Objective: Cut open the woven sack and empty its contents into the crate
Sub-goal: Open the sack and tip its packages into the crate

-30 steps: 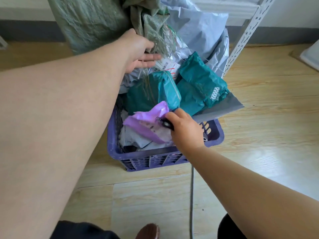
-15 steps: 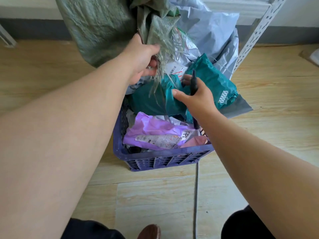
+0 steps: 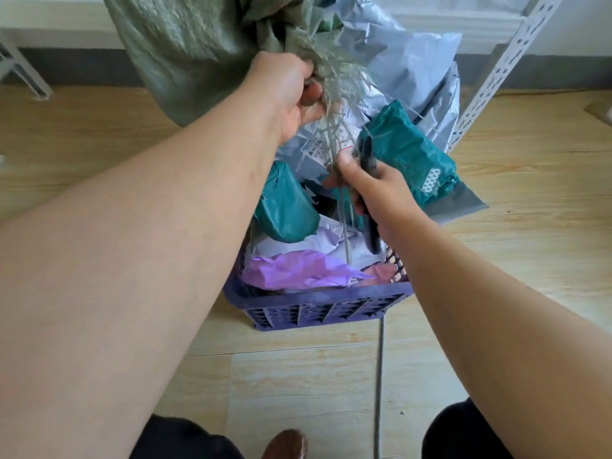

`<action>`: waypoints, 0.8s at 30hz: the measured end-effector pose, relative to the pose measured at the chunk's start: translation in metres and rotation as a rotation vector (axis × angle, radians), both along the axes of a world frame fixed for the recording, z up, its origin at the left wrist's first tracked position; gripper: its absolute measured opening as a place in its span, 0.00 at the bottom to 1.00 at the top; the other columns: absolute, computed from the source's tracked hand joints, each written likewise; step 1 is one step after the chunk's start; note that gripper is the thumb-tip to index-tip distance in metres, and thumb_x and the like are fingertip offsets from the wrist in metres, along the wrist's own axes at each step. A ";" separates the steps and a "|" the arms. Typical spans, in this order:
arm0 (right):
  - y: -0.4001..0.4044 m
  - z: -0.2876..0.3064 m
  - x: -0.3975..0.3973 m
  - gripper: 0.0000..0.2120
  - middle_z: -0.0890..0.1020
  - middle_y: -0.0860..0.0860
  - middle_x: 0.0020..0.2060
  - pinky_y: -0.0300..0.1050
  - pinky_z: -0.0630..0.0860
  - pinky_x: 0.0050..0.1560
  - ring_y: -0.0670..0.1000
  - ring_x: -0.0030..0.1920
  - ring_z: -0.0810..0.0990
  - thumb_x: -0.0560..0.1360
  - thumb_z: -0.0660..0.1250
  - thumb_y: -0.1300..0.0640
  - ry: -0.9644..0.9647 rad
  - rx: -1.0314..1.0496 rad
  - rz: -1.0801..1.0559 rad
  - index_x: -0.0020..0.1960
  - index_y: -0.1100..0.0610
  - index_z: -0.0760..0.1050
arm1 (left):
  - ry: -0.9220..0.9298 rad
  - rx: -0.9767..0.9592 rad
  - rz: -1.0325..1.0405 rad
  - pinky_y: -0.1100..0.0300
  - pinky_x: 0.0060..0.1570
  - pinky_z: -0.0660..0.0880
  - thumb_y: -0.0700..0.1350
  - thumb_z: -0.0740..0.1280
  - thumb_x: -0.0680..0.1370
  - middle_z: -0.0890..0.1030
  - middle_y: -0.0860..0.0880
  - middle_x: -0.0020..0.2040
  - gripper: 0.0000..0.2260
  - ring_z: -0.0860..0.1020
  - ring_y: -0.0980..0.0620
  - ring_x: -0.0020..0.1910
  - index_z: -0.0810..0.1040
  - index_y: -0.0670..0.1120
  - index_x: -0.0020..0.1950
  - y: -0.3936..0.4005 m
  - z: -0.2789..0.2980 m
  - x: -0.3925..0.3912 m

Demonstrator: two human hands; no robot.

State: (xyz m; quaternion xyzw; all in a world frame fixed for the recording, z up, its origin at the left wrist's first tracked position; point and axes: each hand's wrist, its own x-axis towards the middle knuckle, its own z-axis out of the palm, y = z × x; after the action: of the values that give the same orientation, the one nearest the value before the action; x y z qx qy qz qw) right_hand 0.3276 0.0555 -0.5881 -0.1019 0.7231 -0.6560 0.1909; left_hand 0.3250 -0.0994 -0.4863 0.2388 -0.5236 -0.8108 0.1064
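Above a purple crate [image 3: 318, 298] on the wooden floor [image 3: 513, 260], the left hand [image 3: 291, 91] grips the frayed mouth of a green woven sack [image 3: 185, 48]; the right hand [image 3: 371, 187] curls around a dark tool [image 3: 372, 235] and loose sack strands. Teal, grey and purple parcels [image 3: 407, 150] crowd the crate.

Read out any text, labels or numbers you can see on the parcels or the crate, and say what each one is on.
White shipping label on a grey parcel, below the left hand: printed characters, too blurred to read.
Teal parcel: a white patterned patch, no legible words.
Purple parcel: a small dark mark at its tip, too small to read.
Crate and sack: no text visible.
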 end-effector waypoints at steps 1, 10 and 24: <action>0.007 -0.002 0.001 0.10 0.85 0.47 0.33 0.32 0.68 0.28 0.38 0.25 0.72 0.75 0.70 0.47 0.028 0.084 0.001 0.42 0.53 0.80 | 0.000 -0.039 0.035 0.54 0.26 0.80 0.36 0.58 0.81 0.71 0.48 0.32 0.08 0.68 0.58 0.22 0.73 0.42 0.46 -0.001 0.002 -0.002; 0.019 0.047 -0.016 0.14 0.70 0.46 0.21 0.37 0.62 0.23 0.46 0.22 0.63 0.77 0.67 0.54 0.011 -0.201 -0.113 0.34 0.55 0.73 | -0.456 -1.279 -0.238 0.53 0.61 0.71 0.59 0.69 0.72 0.75 0.45 0.63 0.25 0.74 0.44 0.63 0.71 0.48 0.64 -0.004 -0.060 0.025; 0.038 0.074 -0.022 0.16 0.69 0.49 0.21 0.37 0.63 0.24 0.47 0.22 0.63 0.77 0.68 0.53 0.063 -0.122 0.161 0.31 0.55 0.77 | -0.105 -1.072 -0.518 0.71 0.41 0.69 0.51 0.65 0.77 0.79 0.56 0.38 0.06 0.77 0.54 0.42 0.78 0.52 0.42 0.083 -0.083 0.030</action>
State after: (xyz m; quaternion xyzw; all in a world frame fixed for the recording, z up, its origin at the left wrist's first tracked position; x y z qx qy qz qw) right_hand 0.3060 0.0937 -0.5143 -0.1916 0.6770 -0.6778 0.2134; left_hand 0.3548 -0.0164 -0.5698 0.0563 -0.9056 -0.4201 -0.0151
